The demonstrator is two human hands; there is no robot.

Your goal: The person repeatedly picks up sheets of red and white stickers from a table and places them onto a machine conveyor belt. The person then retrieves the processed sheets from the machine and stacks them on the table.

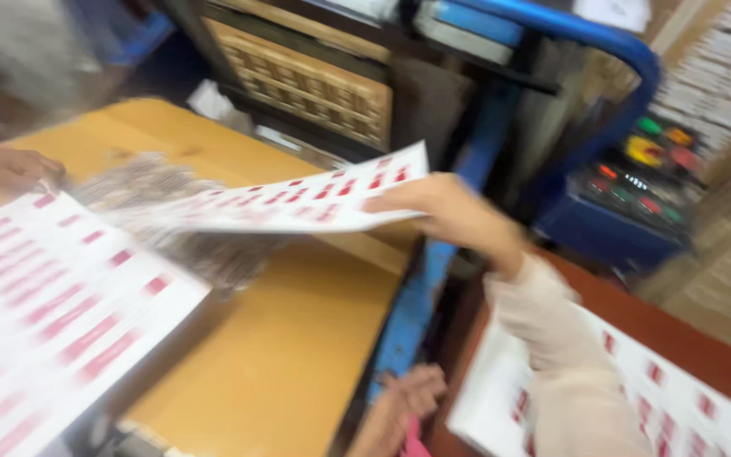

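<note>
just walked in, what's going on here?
The right hand holds a white printed sheet with red marks by its edge, lifted over the yellow table. The left hand rests low at the table's blue edge. Another person's hand touches a stack of similar sheets on the left. The picture is motion-blurred.

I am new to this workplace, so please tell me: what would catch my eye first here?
First, the white sheet with red marks, held by the right hand in mid-frame. Next, the sheet stack lower left on the yellow table. Another person's hand is at far left; the left hand rests low.
</note>
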